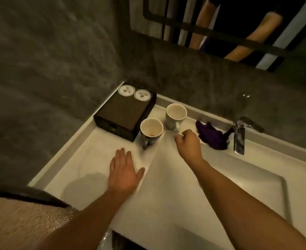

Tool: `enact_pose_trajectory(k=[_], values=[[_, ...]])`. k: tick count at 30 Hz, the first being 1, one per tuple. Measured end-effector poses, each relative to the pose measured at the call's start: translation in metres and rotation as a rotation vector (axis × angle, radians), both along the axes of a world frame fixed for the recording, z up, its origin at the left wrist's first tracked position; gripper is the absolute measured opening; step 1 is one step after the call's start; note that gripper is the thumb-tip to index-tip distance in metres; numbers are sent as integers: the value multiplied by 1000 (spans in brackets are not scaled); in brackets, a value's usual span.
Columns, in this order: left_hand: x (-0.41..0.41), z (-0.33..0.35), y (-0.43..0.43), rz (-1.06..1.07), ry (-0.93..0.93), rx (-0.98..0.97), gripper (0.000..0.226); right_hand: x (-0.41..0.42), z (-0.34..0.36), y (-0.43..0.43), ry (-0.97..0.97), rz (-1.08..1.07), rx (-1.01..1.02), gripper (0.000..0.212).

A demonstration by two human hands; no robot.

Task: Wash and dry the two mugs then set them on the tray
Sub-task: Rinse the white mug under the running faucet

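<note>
Two mugs stand upright on the white counter left of the sink. The nearer mug (151, 129) is dark outside, with a brown stain inside and its handle toward me. The farther mug (176, 114) is pale, handle at its lower right. A dark box-like tray (123, 112) with two round paper coasters sits behind them in the corner. My left hand (124, 171) lies flat on the counter, fingers straight, just below the nearer mug. My right hand (187, 143) hovers with loosely curled fingers beside the pale mug's handle, holding nothing.
A white sink basin (211, 186) fills the right half. A purple cloth (211, 136) lies on the ledge by a chrome tap (238, 139). Grey walls close the corner, and a mirror hangs above. A beige towel (22, 219) is at lower left.
</note>
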State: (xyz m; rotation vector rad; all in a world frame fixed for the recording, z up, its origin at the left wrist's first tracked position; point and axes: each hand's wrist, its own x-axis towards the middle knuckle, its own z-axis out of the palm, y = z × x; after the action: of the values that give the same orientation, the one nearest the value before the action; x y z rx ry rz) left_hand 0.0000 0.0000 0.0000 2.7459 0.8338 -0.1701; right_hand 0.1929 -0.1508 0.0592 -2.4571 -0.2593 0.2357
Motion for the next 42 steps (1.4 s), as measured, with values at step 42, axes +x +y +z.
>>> enact_pose_trajectory(k=[42], values=[[205,118,-184,-329,-426,-611,82,-27,-42,-230,-154,-168,37,19]])
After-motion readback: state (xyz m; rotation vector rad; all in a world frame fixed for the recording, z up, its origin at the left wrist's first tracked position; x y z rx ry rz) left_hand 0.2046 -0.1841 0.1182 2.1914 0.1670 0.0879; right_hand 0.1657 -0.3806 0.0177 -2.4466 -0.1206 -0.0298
